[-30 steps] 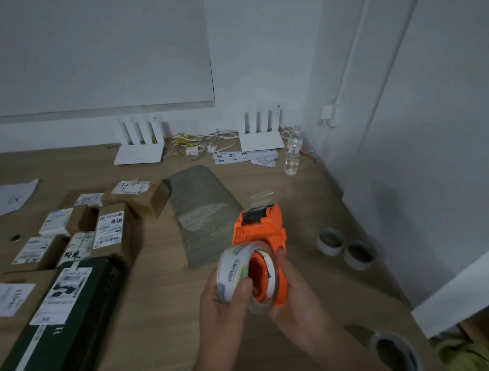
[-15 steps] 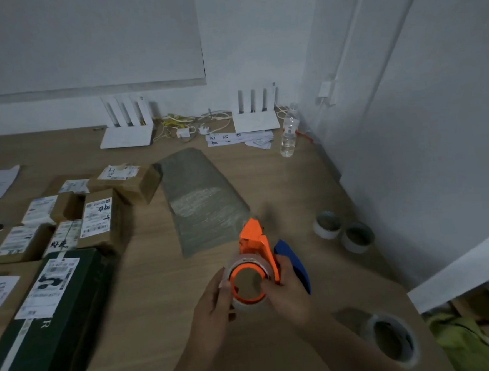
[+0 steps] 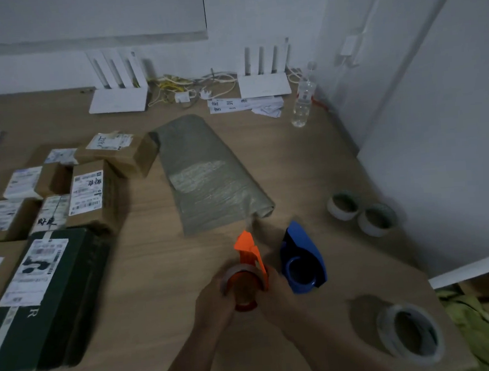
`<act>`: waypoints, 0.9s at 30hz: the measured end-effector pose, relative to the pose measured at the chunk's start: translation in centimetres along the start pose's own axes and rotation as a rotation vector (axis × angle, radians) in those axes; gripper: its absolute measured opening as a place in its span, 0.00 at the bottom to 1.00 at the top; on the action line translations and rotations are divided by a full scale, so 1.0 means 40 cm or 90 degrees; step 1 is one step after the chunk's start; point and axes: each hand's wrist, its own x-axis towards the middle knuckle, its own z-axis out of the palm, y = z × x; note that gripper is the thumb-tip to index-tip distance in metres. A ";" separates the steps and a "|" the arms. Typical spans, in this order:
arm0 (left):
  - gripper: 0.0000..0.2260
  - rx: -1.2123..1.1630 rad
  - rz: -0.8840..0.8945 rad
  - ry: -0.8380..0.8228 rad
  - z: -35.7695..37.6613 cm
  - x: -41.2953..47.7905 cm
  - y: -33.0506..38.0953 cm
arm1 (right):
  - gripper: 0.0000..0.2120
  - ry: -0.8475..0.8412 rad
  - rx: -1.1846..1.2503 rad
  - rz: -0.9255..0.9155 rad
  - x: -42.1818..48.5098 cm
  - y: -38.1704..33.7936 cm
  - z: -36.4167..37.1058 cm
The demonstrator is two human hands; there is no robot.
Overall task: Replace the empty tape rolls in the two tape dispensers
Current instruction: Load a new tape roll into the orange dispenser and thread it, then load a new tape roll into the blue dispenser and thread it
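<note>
While both hands close around the orange dispenser point(image 3: 250, 260) near the front edge of the bench point(image 3: 145, 279), the step in hand looks like seating a tape roll point(image 3: 241, 275) on its hub. The left hand point(image 3: 214, 302) curls its fingers point(image 3: 225, 286) onto the left rim of the roll; the right hand point(image 3: 274, 292) clamps the dispenser body from the other side. The picture is dim and blurred, so whether the roll sits fully home cannot be told.

To do this well, press the roll square onto the hub, not tilted, until it stops, and keep the right hand's hold firm so the body does not twist. Check that the tape's free end leads toward the orange nose pointing at the far edge, sticky side the right way, before threading it.

The blue dispenser point(image 3: 302, 259) lies just beside, toward the right edge, with its hub apparently bare. A fresh roll point(image 3: 410, 333) waits at the front right corner. Two empty cores point(image 3: 361, 212) sit by the right edge, well apart from the hands.
</note>
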 end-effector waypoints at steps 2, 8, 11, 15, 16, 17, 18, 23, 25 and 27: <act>0.23 0.016 0.014 0.008 0.000 0.010 -0.012 | 0.27 -0.010 -0.025 0.024 0.040 0.044 0.036; 0.26 0.030 0.056 0.031 -0.001 0.007 -0.034 | 0.28 -0.030 -0.088 0.062 0.053 0.040 0.068; 0.28 0.013 0.059 0.047 0.002 0.005 -0.048 | 0.26 -0.049 -0.114 0.064 0.036 0.024 0.063; 0.34 0.011 0.055 0.058 0.019 0.017 -0.077 | 0.28 -0.042 -0.092 0.057 0.036 0.034 0.066; 0.34 0.014 0.050 0.055 0.023 0.020 -0.081 | 0.29 -0.041 -0.083 0.056 0.048 0.051 0.072; 0.32 0.014 0.040 0.052 0.024 0.020 -0.081 | 0.30 -0.040 -0.075 0.059 0.054 0.060 0.075; 0.31 0.008 0.022 0.056 0.024 0.019 -0.079 | 0.28 -0.040 -0.057 0.063 0.059 0.068 0.074; 0.28 -0.023 -0.060 0.174 0.024 -0.011 -0.049 | 0.22 -0.023 0.036 0.076 0.005 0.031 0.016; 0.28 -0.055 -0.048 0.212 0.024 -0.037 -0.006 | 0.27 -0.019 0.019 0.051 -0.013 0.034 -0.010; 0.26 -0.096 -0.019 0.216 0.030 -0.059 0.039 | 0.28 0.029 0.044 0.037 -0.037 0.031 -0.044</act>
